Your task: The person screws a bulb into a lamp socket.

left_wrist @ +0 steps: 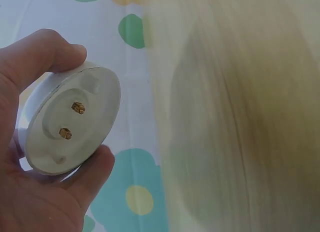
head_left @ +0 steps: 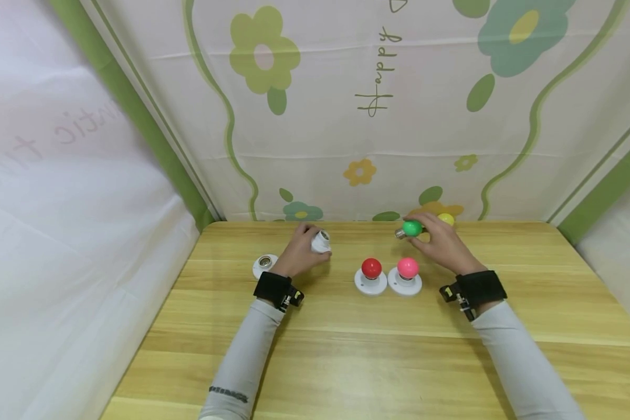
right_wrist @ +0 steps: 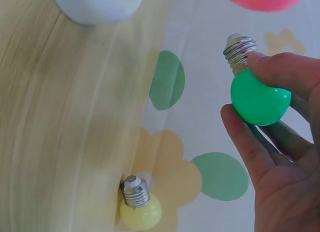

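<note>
My left hand (head_left: 300,252) grips a white lamp socket (head_left: 321,241) by its round base, lifted off the table. In the left wrist view the underside of this socket (left_wrist: 75,119) faces the camera, with two brass screws showing. My right hand (head_left: 443,242) pinches a green light bulb (head_left: 412,228) between thumb and fingers, its metal screw end pointing left toward the socket. The right wrist view shows the green bulb (right_wrist: 261,98) with its bare threads. The two hands are well apart.
A red bulb (head_left: 371,268) and a pink bulb (head_left: 408,268) stand upright in white sockets between the hands. Another bulbless socket (head_left: 265,263) sits left, partly behind the left hand. A yellow bulb (right_wrist: 141,212) lies at the table's back edge by the flowered cloth (head_left: 315,134).
</note>
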Motion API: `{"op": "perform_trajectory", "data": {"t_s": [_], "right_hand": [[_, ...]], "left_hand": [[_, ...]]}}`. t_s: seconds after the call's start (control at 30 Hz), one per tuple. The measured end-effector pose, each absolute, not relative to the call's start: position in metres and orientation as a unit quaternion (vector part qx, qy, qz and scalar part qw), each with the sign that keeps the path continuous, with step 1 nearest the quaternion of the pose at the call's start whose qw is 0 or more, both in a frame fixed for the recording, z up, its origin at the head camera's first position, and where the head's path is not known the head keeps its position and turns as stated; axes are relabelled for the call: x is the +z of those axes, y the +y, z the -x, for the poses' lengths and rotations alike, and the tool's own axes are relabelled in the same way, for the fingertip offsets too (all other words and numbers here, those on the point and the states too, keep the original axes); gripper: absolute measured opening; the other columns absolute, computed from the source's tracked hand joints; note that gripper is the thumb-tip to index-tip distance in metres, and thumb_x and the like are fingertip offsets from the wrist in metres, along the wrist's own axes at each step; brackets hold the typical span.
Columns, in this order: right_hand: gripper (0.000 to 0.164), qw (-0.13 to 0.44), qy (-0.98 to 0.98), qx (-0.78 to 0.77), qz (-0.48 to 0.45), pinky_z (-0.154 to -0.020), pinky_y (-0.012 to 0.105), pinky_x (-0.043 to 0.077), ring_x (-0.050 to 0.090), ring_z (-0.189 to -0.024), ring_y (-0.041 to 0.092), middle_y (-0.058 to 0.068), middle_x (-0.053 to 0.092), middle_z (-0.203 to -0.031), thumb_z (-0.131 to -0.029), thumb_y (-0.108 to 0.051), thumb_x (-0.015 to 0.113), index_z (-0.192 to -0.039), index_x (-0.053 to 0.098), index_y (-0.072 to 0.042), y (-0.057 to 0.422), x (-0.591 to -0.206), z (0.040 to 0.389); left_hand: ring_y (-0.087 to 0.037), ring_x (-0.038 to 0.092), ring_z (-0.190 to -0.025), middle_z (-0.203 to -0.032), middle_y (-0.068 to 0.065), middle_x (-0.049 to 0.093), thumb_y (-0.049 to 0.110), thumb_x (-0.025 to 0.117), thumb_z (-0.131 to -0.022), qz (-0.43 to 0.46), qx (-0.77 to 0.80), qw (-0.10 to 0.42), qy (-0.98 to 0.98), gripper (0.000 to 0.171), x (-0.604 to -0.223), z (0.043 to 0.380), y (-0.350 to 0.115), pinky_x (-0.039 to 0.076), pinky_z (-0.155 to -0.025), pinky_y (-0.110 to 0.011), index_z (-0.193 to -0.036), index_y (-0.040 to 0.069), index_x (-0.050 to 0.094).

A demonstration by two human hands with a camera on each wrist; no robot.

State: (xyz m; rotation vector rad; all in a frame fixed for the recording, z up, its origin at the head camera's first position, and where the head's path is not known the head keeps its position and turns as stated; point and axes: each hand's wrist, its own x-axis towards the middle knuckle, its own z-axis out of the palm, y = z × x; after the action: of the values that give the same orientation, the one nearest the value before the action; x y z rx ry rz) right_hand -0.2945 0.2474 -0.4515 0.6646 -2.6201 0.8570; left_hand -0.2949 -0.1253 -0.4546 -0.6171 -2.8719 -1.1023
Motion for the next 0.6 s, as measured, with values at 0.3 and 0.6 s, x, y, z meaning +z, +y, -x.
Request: {"op": "perform_trajectory", "data": {"t_s": [0.3,0.6], "right_hand": [[0.05,0.157,-0.908,0.299,-0.247,-0.103,0.063,0.054,0.061,-0.128,0.043,0.021,0.062,-0.142,-0.094,-0.003,0.08,-0.141,0.062,-0.005,0.241,-0.446,0.287],[0.05,0.165,-0.903,0.295,-0.264,-0.104,0.065,0.053,0.059,-0.13,0.043,0.021,0.062,-0.142,-0.094,-0.006,0.08,-0.141,0.062,-0.005,0.235,-0.441,0.279]], "left_hand": [[-0.032,0.058,-0.127,-0.156,-0.017,0.04,0.025,0.082,-0.093,0.2,-0.36,0.001,-0.911,0.068,-0.452,0.292,-0.122,0.055,-0.106,-0.045,-0.15,0.001,0.053],[-0.031,0.054,-0.125,-0.148,-0.016,0.049,0.024,0.083,-0.092,0.215,-0.358,0.016,-0.908,0.062,-0.45,0.289,-0.118,0.055,-0.103,-0.044,-0.143,0.002,0.058]]}}
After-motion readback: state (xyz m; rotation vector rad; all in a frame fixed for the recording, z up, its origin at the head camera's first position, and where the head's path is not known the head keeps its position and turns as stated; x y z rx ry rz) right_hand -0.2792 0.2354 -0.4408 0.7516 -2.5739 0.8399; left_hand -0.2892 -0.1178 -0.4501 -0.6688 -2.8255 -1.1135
